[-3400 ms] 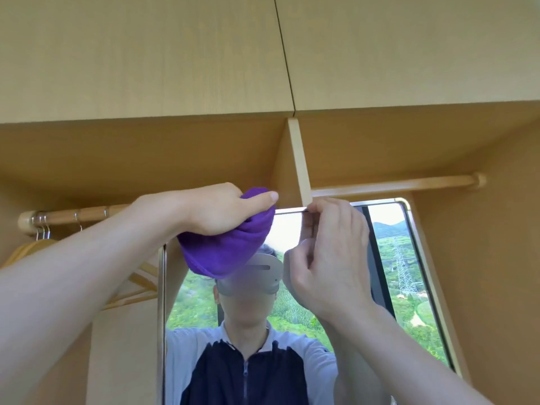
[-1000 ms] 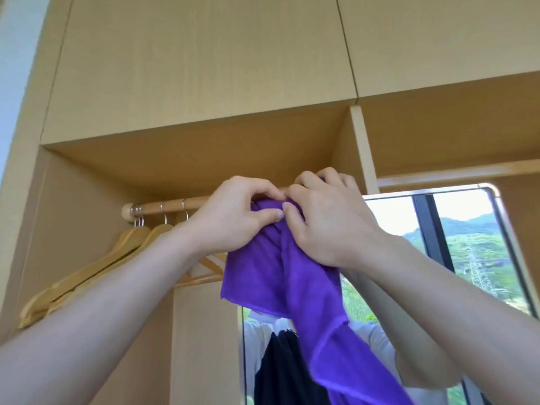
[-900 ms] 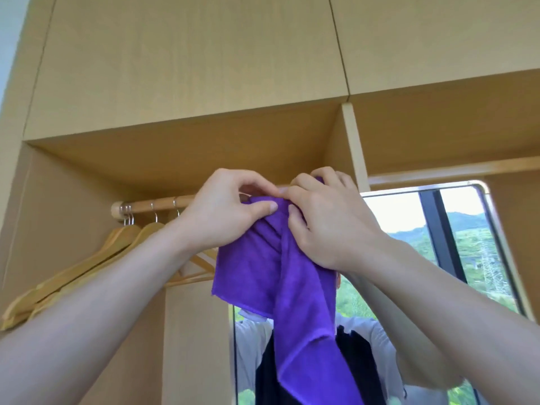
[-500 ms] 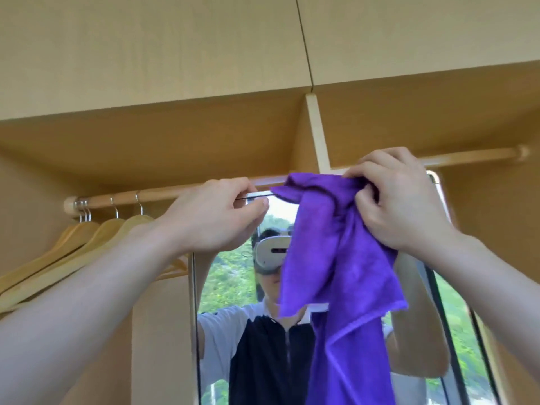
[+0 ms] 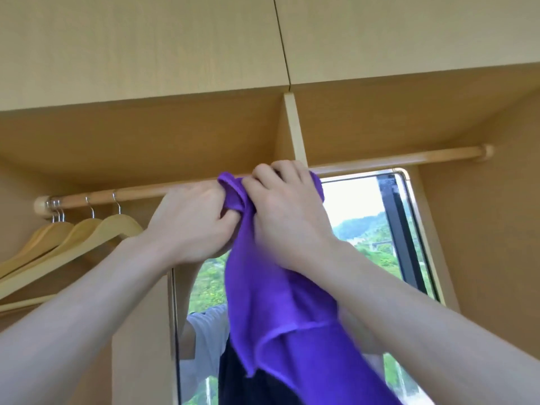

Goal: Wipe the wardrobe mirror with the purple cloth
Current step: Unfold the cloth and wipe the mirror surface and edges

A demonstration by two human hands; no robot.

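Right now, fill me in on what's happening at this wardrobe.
A person stands at the wardrobe mirror with both arms raised. The left hand and the right hand both grip the bunched top of the purple cloth near the mirror's upper edge, just below the wooden rail. The rest of the cloth hangs loose in front of the glass. Wooden hangers hang on the rail at the left. The cloth is gathered, not spread flat on the glass.

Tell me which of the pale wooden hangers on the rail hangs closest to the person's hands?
The rightmost pale wooden hanger, whose hook sits alone on the wooden rail, is nearest the left hand. The other hangers hang further left.
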